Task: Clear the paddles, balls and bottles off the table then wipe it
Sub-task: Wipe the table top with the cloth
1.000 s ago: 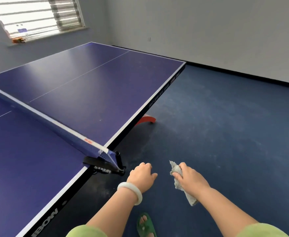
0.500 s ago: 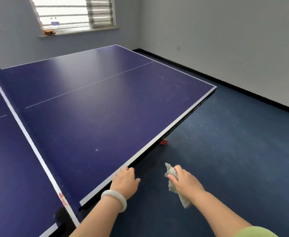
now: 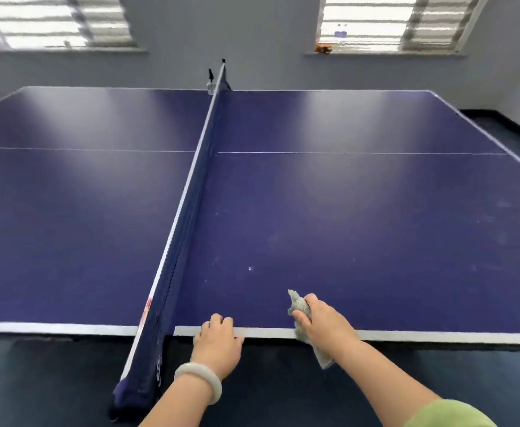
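Fingers (image 3: 312, 299) of my right hand (image 3: 324, 320) were curled tight round a gray cloth (image 3: 298, 308). One crumpled corner of the cloth stuck up past my knuckles, over the blue tabletop (image 3: 360, 229). The other end hung down under my wrist, below the near edge of the tabletop. My right hand sat over the white line (image 3: 437, 335) that ran along that near edge. I could not tell if the cloth touched the tabletop or was just above it.

My left hand (image 3: 218, 342) was near my right hand, on its left side, with a gap between them. Its fingers (image 3: 217, 320) were loosely bent and rested on the white line. They held nothing. My thumb lay along the edge. A pale bracelet (image 3: 198, 382) was round my left wrist.

The net (image 3: 192, 208) ran away from me across the tabletop, just to the left of my left hand. Its near end stuck out past the edge, over the dark blue floor (image 3: 52, 380). Both of my hands were on the right side of the net.

A bit of green sleeve (image 3: 449, 414) showed on my right arm. Two windows (image 3: 391, 23) with blinds were in the far wall.
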Demonstrator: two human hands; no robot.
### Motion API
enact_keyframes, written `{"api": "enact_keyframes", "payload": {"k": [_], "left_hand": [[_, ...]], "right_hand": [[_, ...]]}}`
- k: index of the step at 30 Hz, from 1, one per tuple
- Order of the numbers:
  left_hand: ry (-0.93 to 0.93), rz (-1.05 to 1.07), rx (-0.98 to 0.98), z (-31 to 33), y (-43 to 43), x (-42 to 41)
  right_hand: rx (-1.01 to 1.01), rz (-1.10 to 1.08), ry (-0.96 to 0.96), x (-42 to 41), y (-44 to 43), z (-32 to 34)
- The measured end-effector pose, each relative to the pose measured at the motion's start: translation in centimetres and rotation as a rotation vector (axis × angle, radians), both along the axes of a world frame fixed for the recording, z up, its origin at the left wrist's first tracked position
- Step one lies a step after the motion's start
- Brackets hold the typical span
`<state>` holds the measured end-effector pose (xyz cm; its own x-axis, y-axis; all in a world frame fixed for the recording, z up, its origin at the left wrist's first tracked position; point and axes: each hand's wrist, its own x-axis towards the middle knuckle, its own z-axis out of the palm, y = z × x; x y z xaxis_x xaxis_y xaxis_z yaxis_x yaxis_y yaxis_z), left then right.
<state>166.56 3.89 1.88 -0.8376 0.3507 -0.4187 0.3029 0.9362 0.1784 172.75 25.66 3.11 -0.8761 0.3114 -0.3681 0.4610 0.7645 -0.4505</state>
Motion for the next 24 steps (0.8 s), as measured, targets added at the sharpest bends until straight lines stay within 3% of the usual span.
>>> {"api": "enact_keyframes", "payload": {"k": [14, 20, 24], "left_hand": [[0.034, 0.398, 0.056, -1.2, -3.1, -5.0], [-0.014, 0.465, 0.068, -2.7, -3.7, -5.8], [0.019, 0.505, 0.125, -3.2, -3.3, -5.9]], "right_hand": [[0.266, 0.515, 0.226, -14.2, -6.9, -1.8], [0.124, 0.592, 0.029, -13.6, -8.4, -5.9], [-0.078, 0.547, 0.064, -13.3, -6.8, -6.2]]}}
